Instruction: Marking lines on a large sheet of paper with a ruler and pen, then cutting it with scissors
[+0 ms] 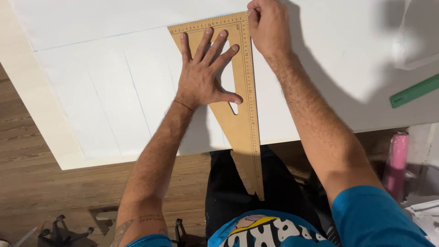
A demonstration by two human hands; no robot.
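Set square, a tan wooden triangle with ruled edges, lies flat on the white sheet that covers my counter, its narrow tip hanging off the near edge over my dark trousers. My left hand presses down on the set square, fingers spread wide and flat, thumb beside the slot cut in the wood. Farther on, my right hand sits at the set square's far corner, fingers curled tight in a pinch; I cannot tell what they hold. Faint blue lines run across the sheet. A green ruler lies well apart to the right. A pink roll stands beside the counter.
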